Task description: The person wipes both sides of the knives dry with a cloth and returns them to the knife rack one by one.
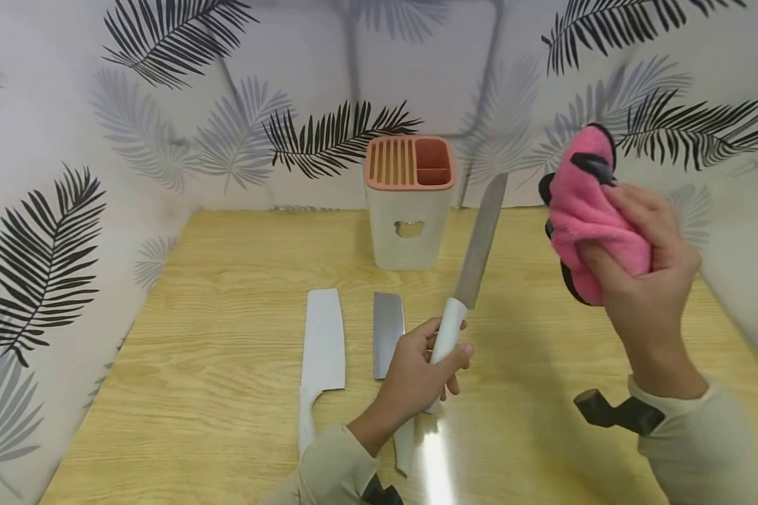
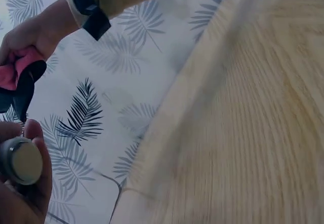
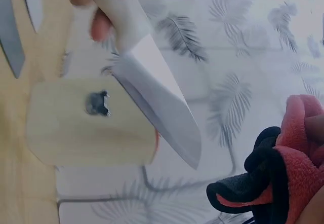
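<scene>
My left hand (image 1: 420,365) grips the white handle of a kitchen knife (image 1: 480,245), its blade slanting up and away over the table. In the right wrist view the same knife (image 3: 157,92) shows its broad blade side. A bunched pink cloth with black edging (image 1: 590,217) is in my right hand (image 1: 653,280), raised to the right of the blade and apart from it. Beneath and beside my left hand lie two more knives: a white-handled cleaver (image 1: 324,344) on the left and a narrower cleaver (image 1: 388,330), partly hidden by the hand.
A white knife block (image 1: 407,231) with an orange slotted top stands at the back of the wooden table (image 1: 227,315). Leaf-patterned covering (image 1: 290,42) rises behind and along both sides. Dark wrist straps sit on both sleeves.
</scene>
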A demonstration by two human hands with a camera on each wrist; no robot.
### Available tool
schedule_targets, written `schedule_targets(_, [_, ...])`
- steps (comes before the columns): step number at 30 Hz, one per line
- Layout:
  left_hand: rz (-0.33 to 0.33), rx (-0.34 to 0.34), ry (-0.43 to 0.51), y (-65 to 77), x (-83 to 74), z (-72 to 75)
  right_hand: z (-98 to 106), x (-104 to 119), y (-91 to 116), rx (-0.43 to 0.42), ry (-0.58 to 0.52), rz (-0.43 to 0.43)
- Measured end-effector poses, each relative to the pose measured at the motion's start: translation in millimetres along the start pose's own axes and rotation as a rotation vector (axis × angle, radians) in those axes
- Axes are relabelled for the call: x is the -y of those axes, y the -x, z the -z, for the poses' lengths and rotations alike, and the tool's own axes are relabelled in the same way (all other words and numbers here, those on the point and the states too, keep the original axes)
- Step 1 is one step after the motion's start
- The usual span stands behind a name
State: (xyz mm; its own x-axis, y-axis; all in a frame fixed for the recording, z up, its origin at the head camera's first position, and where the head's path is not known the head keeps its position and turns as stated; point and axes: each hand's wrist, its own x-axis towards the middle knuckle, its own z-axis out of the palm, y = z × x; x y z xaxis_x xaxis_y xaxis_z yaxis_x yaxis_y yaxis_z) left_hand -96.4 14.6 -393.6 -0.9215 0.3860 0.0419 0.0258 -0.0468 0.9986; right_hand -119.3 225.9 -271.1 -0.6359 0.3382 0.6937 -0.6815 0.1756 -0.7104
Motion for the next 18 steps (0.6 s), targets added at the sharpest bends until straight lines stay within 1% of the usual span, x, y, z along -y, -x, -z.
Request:
schedule_targets(2, [0.02,0.023,0.063,-1.3,-3.4,-0.6,-7.9,7.2,12.7,0.078,0.132,0.098])
schedule_targets(4, [0.046,0.033,0.098,-2.0,-6.8,-1.4,-13.8,6.3,26.2,0.167,0.222,0.167])
schedule_targets(6, [0.074,0.032,0.118,-1.9,-10.4,-2.4,-18.4,-1.0,40.1,0.254,0.268,0.227])
schedule_targets(8, [0.085,0.032,0.12,-1.9,-12.5,-3.4,-22.0,-10.5,53.6,0.336,0.323,0.281])
schedule_targets(10, [0.064,0.027,0.08,-2.4,-13.5,-4.3,-25.9,-18.1,65.3,0.382,0.376,0.314])
schedule_targets(13, [0.007,0.049,-0.007,-2.8,-14.5,-4.6,-28.8,-22.8,75.2,0.398,0.434,0.306])
schedule_targets(16, [-0.054,0.073,-0.143,-3.8,-17.2,-3.3,-27.9,-21.4,72.7,0.369,0.428,0.252])
schedule_targets(18, [-0.069,0.079,-0.229,-3.7,-19.8,-2.8,-25.8,-19.3,65.9,0.336,0.418,0.227])
